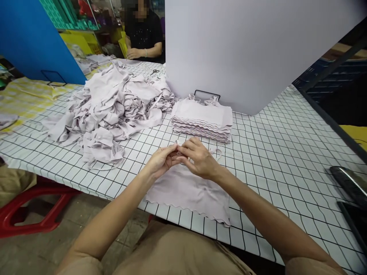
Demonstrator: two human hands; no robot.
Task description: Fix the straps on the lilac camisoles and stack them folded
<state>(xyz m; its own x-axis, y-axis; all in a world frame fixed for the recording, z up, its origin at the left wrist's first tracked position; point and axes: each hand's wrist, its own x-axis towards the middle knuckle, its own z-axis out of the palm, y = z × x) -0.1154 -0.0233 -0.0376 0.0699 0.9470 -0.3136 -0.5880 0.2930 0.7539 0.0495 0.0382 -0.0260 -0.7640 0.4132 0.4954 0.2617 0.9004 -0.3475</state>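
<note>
A pale lilac camisole point(189, 191) lies flat at the table's front edge, its wavy hem toward me. Over its upper edge, my left hand point(163, 161) and my right hand point(199, 157) meet, thumbs and fingers pinched together on a small part of it. Which part they grip is mostly hidden by the fingers. To the right of my right hand a thin strap point(217, 153) curls on the cloth. Just beyond both hands sits a neat stack of folded lilac camisoles point(202, 118), with wavy edges and straps at the far side.
A big loose heap of lilac garments point(111, 103) covers the table's left part. Behind the stack stands a large white panel point(229, 49); a blue panel point(37, 42) is at far left. Scissors point(155, 71) lie near a seated co-worker point(145, 34). A red stool point(34, 214) stands below left.
</note>
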